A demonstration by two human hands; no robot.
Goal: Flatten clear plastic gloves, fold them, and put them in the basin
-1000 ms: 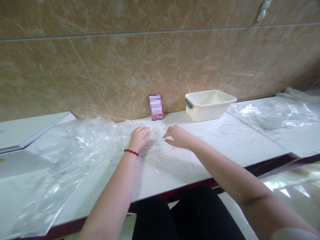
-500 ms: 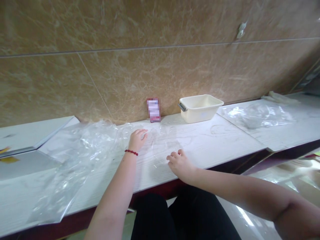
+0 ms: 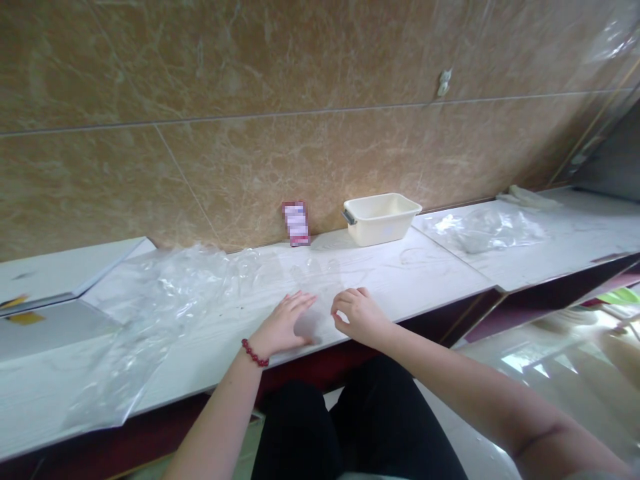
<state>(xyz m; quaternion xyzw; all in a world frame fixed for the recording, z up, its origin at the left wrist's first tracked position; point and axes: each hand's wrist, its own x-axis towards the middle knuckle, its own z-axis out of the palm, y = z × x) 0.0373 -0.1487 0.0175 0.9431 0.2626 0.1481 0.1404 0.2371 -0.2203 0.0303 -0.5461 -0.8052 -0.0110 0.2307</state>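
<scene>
- White box (image 3: 55, 330): well left of your left hand, cut off by the frame.
- Crumpled plastic (image 3: 183, 283): nearer your left hand, one corner reaching the table's near edge.
- Your left hand (image 3: 287, 323): open near that edge, fingers spread forward, thumb apart; red bracelet (image 3: 255, 353) at the wrist.
- Phone-shaped object (image 3: 297, 224): beyond your left hand, upright at the wall; its face is blurred out.
- Clear film (image 3: 320, 270): just beyond and between your hands; outline hard to make out.
- Your right hand (image 3: 361, 317): near the edge, fingers curled toward the thumb; whether they pinch film cannot be told.
- Cream bin (image 3: 383, 230): beyond your right hand, white tabletop (image 3: 435, 280) stretching between.
</scene>
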